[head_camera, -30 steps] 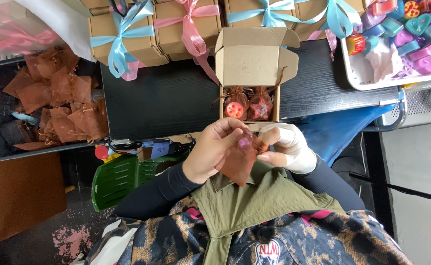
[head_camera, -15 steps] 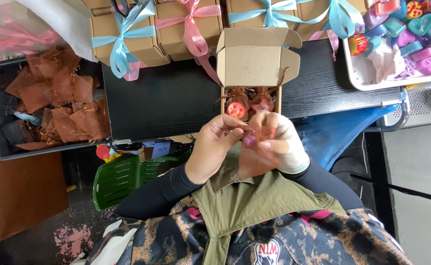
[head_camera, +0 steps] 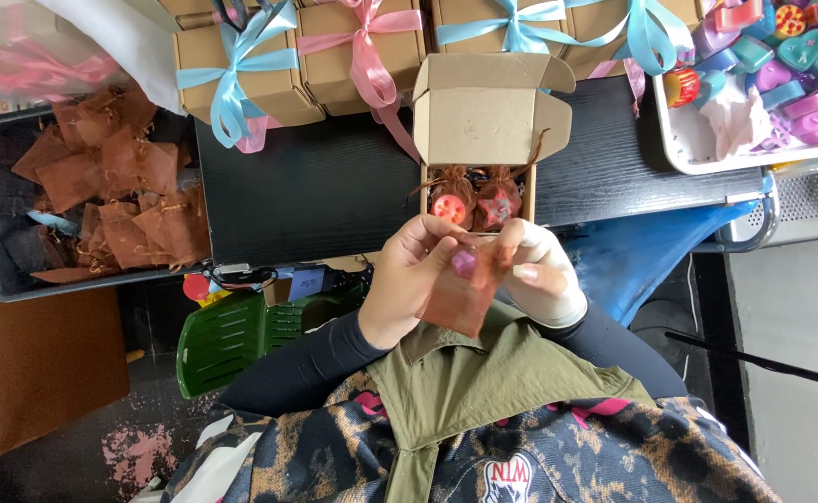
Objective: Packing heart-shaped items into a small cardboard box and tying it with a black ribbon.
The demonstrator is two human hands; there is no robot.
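Both hands are closed around a small brown mesh pouch [head_camera: 462, 296], held up between them just in front of the chest. The left hand [head_camera: 415, 279] pinches the pouch's upper left edge with thumb and curled fingers; the right hand [head_camera: 541, 277] grips the upper right edge, fingers bent inward so the nails show. A small pink-purple piece [head_camera: 465, 262] sits at the pouch mouth, between the two thumbs. The pouch's long axis runs roughly away from the body, tilted a little: its open mouth points up toward the desk [head_camera: 316, 186] and its closed bottom end points down toward the olive collar.

Just beyond the hands, touching distance from the fingertips, stands an open cardboard box [head_camera: 483, 121] with its lid flipped back; inside lie two filled brown pouches [head_camera: 474, 200], one showing a red round shape and the other a pinkish star. Farther beyond the hands is a row of closed boxes tied with blue and pink ribbons [head_camera: 353, 56]. Well off to the left hand's side is a dark bin of empty brown pouches [head_camera: 111, 186]. Off beyond the right hand is a white tray of coloured heart and flower shapes [head_camera: 763, 84].
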